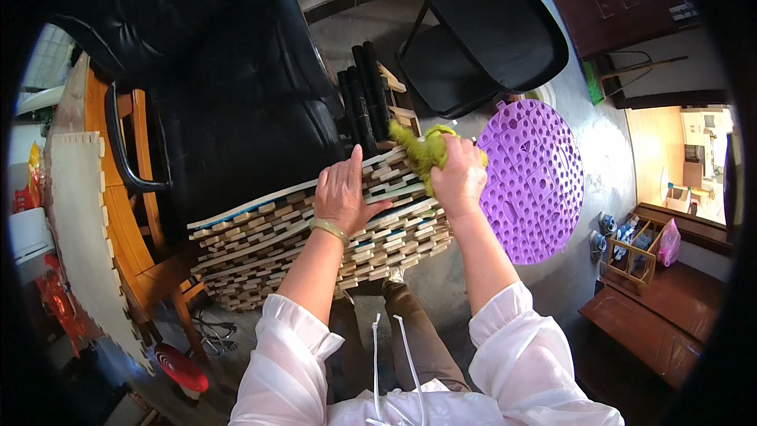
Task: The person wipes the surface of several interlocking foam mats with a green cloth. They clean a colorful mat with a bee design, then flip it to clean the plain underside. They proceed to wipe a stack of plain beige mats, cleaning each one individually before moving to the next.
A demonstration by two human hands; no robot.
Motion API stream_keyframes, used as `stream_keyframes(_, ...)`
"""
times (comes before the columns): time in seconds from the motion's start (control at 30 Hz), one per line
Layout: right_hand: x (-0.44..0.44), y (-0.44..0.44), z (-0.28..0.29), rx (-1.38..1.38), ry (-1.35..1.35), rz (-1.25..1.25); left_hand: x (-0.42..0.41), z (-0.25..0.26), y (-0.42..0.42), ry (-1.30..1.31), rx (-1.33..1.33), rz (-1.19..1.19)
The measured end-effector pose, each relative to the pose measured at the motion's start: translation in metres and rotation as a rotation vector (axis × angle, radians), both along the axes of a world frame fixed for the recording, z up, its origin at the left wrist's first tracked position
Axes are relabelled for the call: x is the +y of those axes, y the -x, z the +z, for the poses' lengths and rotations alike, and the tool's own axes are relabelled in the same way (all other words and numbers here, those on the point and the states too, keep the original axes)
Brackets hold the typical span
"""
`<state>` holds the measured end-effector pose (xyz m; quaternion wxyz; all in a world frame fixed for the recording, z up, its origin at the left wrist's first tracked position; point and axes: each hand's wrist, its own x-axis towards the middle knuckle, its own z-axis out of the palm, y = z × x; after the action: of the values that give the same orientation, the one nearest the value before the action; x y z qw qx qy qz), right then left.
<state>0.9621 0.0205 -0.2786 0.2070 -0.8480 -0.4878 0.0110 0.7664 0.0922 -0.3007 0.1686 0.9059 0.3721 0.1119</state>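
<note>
A thick stack of interlocking foam mats (402,238) shows its toothed edges in front of me, the layers pale, brown and partly blue. My left hand (344,196) lies against the stack's upper edge, fingers straight and thumb spread to the side. It wears a pale bangle on the wrist. In my right hand (460,177) is a bunched yellow-green fluffy cloth (423,151), touching the mats' toothed edges near the stack's right end. Part of the cloth is hidden under the fingers.
Behind the stack stands a black leather armchair (236,112), with black rolls (361,94) beside it. A black folding chair (497,29) stands farther back. A purple perforated round mat (532,189) is at right. A pale toothed mat (83,213) leans by an orange wooden chair (124,231).
</note>
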Motion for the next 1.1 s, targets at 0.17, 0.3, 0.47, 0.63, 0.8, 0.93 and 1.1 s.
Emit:
stream_keyframes(0.17, 0.003, 0.066, -0.010, 0.075, 0.168, 0.295, -0.003, -0.004, -0.005, 0.011, 0.047, -0.006)
stream_keyframes(0.3, 0.012, 0.064, 0.010, 0.158, 0.239, 0.415, -0.004, -0.012, 0.004, -0.025, 0.034, 0.003)
stream_keyframes(0.47, -0.007, -0.007, 0.035, -0.024, 0.265, 0.085, -0.009, 0.011, 0.008, 0.093, -0.004, 0.003)
stream_keyframes(0.63, -0.013, 0.011, 0.042, 0.039, 0.281, 0.357, -0.013, 0.007, 0.015, 0.072, -0.100, -0.041)
stream_keyframes(0.8, -0.006, 0.040, 0.019, -0.032, 0.190, 0.529, -0.017, 0.005, 0.012, 0.035, -0.083, -0.038)
stream_keyframes(0.93, 0.003, 0.040, 0.001, -0.108, 0.167, 0.583, -0.018, 0.004, 0.013, -0.006, -0.080, -0.039)
stream_keyframes(1.1, -0.002, 0.018, 0.003, -0.254, 0.306, 0.540, -0.019, 0.006, 0.013, 0.014, -0.058, -0.060)
